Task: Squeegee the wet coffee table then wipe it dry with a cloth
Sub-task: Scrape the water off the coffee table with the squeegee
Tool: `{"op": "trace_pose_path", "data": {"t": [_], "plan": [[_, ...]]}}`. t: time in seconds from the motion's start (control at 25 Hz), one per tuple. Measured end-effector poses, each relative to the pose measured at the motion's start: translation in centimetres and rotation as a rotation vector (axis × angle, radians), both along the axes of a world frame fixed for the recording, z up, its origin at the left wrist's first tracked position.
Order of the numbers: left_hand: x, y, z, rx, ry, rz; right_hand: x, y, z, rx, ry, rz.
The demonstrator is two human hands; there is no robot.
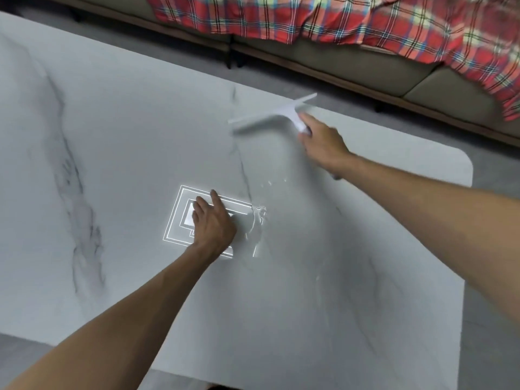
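Note:
The white marble-patterned coffee table [126, 142] fills most of the view. My right hand [323, 142] grips the handle of a white squeegee [270, 115], whose blade is blurred and lies near the table's far edge. Water [257, 223] pools in the middle of the table, with small drops beyond it and a faint wet streak toward the near right. My left hand [213, 223] rests flat on the table just left of the pool, fingers straight, over the bright reflection of a ceiling light [177, 220]. No cloth is in view.
A sofa [422, 88] runs along the far side beyond a strip of grey floor [197, 54], with a red plaid blanket [337, 21] draped over it. The table's rounded right corner [464, 164] lies behind my right forearm.

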State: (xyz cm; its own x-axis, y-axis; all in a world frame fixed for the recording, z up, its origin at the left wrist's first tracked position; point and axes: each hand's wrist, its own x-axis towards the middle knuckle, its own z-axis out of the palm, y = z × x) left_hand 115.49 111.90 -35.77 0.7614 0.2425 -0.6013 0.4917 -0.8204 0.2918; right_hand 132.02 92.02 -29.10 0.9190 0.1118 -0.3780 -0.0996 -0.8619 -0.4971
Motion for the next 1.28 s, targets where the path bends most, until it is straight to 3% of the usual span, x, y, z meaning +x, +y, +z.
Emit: {"op": "trace_pose_path", "data": {"t": [0.2,0.44,0.68,0.84,0.96,1.12,1.2,1.28], "plan": [[2.0,-0.3,-0.8,-0.005,0.177,-0.099,6.7,2.3,-2.3,-0.175,-0.01,0.041],[3.6,-0.6,0.6,-0.04,0.294,-0.076,-2.4,-6.0,-2.6,-0.295,-0.071,0.136],[3.1,-1.2,1.2,0.011,0.261,-0.087,-13.8,-15.3,0.8,-0.388,0.141,0.1],[1.5,-1.3,2.5,0.007,0.049,-0.031,-14.1,-17.4,3.9,-0.379,0.237,0.045],[-1.3,-1.5,2.9,0.028,-0.006,-0.051,-7.2,-14.4,3.7,-0.282,0.111,-0.001],[-3.9,-0.9,2.1,0.078,0.081,-0.039,1.5,-5.1,0.9,-0.134,0.13,-0.138],[-4.6,-0.2,1.7,0.089,0.08,-0.037,2.5,-1.0,-0.5,-0.068,0.14,-0.23],[-5.2,0.4,1.4,0.105,0.077,-0.063,0.7,1.4,-1.5,-0.114,0.108,-0.15]]}}
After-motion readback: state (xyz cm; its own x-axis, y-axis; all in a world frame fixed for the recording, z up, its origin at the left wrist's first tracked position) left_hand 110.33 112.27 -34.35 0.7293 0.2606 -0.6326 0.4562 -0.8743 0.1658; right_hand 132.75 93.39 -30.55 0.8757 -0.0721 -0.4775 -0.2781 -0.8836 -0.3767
